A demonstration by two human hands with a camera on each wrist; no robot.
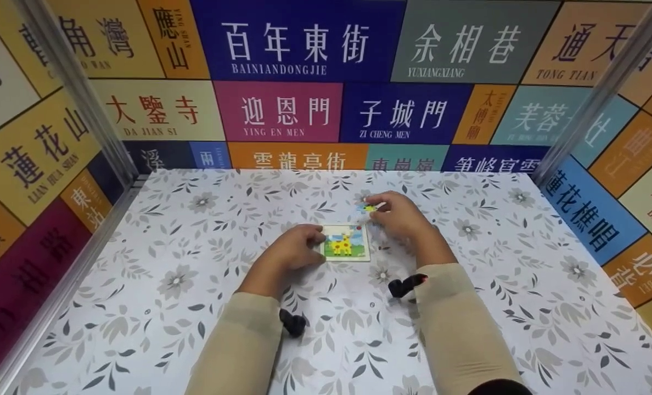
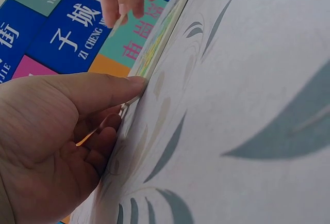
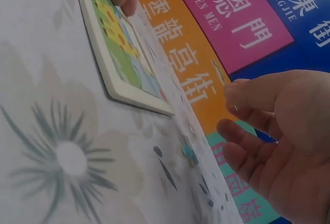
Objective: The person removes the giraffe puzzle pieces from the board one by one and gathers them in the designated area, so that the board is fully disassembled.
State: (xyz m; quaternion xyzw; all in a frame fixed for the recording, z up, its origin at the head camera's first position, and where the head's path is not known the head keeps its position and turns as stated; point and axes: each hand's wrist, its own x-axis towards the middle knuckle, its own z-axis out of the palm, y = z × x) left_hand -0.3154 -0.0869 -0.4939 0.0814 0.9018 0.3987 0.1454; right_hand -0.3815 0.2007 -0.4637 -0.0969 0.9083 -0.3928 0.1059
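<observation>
A small square giraffe puzzle board point(image 1: 347, 245) with a pale frame lies on the patterned cloth. My left hand point(image 1: 297, 247) grips its left side, the thumb on the frame's edge in the left wrist view. Just beyond the board's far right corner is my right hand point(image 1: 396, 213), raised above the cloth. Between its thumb and fingers it pinches a thin, pale-edged puzzle piece point(image 2: 117, 26), seen nearly edge-on in both wrist views. A small teal piece point(image 3: 188, 153) lies on the cloth past the board in the right wrist view.
White cloth point(image 1: 183, 280) with grey flowers and leaves covers the table. Panels of coloured signs point(image 1: 298, 41) stand along the back and both sides. Clear corner posts point(image 1: 93, 99) rise at the table's back corners.
</observation>
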